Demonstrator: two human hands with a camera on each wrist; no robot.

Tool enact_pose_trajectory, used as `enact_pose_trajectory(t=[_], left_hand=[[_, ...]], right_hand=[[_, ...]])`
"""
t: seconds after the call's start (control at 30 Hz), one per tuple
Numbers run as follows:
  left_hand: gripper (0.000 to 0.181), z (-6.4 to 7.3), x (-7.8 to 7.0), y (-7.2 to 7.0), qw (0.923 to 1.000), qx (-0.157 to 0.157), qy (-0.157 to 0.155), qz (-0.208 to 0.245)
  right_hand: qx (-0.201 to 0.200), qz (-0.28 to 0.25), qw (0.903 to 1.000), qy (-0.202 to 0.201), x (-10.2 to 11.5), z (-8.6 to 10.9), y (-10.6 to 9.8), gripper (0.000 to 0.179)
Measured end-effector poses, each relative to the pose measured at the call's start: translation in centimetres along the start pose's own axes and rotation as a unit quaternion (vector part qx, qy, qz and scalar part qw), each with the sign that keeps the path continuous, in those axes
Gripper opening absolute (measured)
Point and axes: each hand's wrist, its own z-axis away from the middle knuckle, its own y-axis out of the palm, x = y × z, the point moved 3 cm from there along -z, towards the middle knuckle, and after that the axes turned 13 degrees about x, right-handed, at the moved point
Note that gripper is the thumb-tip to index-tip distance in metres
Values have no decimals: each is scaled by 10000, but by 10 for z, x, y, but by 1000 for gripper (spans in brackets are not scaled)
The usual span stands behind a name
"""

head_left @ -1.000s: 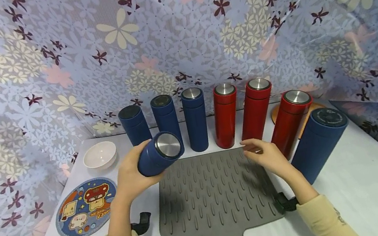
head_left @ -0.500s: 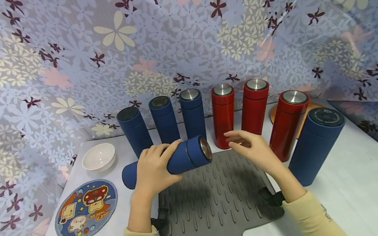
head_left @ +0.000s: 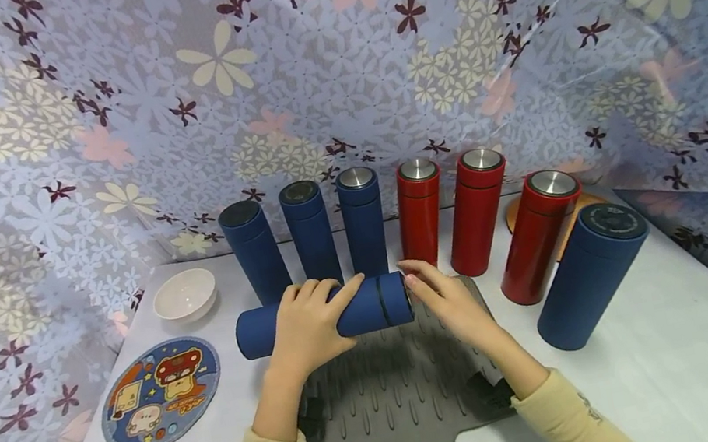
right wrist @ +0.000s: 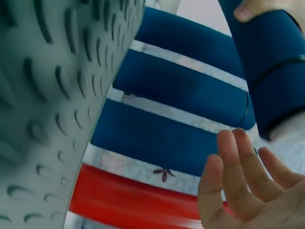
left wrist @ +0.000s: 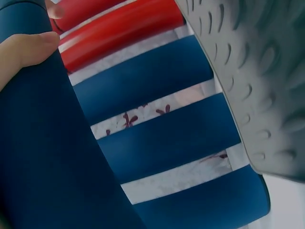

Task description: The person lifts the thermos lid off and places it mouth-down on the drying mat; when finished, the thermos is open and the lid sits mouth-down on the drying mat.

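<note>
My left hand [head_left: 305,330] grips a blue thermos flask [head_left: 362,308] round its body, fingers over the top. The flask lies sideways in the air above the grey ridged mat [head_left: 402,410], its lid end pointing right. In the left wrist view the thumb presses along the flask [left wrist: 38,133] below the lid seam. My right hand [head_left: 449,305] is at the lid end, fingers extended and only slightly bent. The right wrist view shows those fingers [right wrist: 233,167] spread close below the lid, with a gap between, holding nothing.
Behind the mat stand three blue flasks [head_left: 362,219] and three red flasks [head_left: 479,211] in a curve. Another blue flask [head_left: 588,278] stands at the right, an orange round board [head_left: 595,197] behind it. At left are a white bowl [head_left: 185,296] and a cartoon-print round mat [head_left: 163,394].
My left hand has swung the flask from its lid facing me to lying sideways, and moved right over the mat. The right hand has come left and down to the lid end.
</note>
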Motion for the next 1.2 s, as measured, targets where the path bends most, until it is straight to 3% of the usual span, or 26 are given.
enact_pose_trajectory(t=[0.3,0.67,0.9,1.07,1.2], left_hand=[[87,-2,-9,4,9993,360,-63,-11],[92,-3,-11,5,9996,284,-29,67],[93,0,0,8,9971,535,-316,437],[91,5,11,6,9948,804,-526,348],[84,6,14,4,9950,817,-483,303]], right_hand=[[100,381,9987,329,-1,-2,15,44],[-80,-365,9991,194,-2,-1,15,35],[-362,-628,9967,355,-2,-2,9,35],[-331,-834,9949,458,3,2,3,34],[-275,-862,9950,435,13,6,1,33]])
